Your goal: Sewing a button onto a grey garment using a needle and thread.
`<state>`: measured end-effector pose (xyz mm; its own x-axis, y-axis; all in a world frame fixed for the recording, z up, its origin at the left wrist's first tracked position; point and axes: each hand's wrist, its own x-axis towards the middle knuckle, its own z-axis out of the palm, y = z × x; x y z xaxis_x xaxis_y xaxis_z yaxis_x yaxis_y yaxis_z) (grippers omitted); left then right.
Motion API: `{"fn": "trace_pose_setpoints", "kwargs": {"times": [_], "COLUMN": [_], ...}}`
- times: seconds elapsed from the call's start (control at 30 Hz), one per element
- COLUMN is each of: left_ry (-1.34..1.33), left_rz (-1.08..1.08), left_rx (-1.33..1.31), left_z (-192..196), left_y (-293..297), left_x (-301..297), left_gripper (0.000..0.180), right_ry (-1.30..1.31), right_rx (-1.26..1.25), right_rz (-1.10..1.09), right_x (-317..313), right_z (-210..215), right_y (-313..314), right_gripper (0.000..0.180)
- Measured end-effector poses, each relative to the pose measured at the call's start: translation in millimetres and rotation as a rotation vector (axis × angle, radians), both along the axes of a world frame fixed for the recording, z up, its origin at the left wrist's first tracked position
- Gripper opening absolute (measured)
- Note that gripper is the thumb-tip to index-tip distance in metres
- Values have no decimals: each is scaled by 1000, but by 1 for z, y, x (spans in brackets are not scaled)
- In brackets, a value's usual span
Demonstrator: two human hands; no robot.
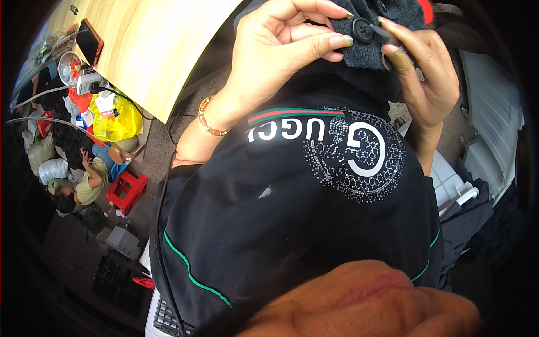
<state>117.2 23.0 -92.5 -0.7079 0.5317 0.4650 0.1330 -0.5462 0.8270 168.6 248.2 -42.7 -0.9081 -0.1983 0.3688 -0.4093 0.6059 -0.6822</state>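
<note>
My left hand (289,42) pinches the edge of a dark grey knitted garment (359,56) between thumb and fingers. A round black button (362,30) sits on the knit, just beside my left thumb tip. To the right of the button, my right hand (426,76) has its thumb and index finger closed around a small dark grey piece (386,36) that reaches toward the button. Whether that piece is a tool or a fold of cloth I cannot make out. A yellowish-brown wrap covers my right thumb tip. The garment's lower part merges with dark cloth below my hands.
A pale wooden table (151,50) lies at the upper left, bearing a phone (90,42). Below it are a yellow plastic bag (118,118) and a red stool (127,192). Another person (90,182) is at the far left. A black cable (163,208) runs beside my body.
</note>
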Motion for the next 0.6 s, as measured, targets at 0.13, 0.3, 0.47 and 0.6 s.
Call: {"fn": "trace_pose_setpoints", "kwargs": {"times": [0.13,0.3,0.47,0.6], "left_ry": [-347,-717,-648,-654], "left_rz": [59,69,255,235], "left_rx": [-100,-139,-225,-181], "left_z": [2,22,30,27], "left_y": [-1,-10,3,-5], "left_x": [-1,16,10,7], "left_gripper": [29,33,21,23], "right_ry": [46,-171,15,-18], "right_rx": [-149,-32,-23,-112], "right_rz": [-62,-22,92,143], "right_x": [-7,-17,-31,-24], "right_z": [-2,22,13,13], "right_y": [-7,-39,-48,-47], "right_gripper": [38,46,56,78]}}
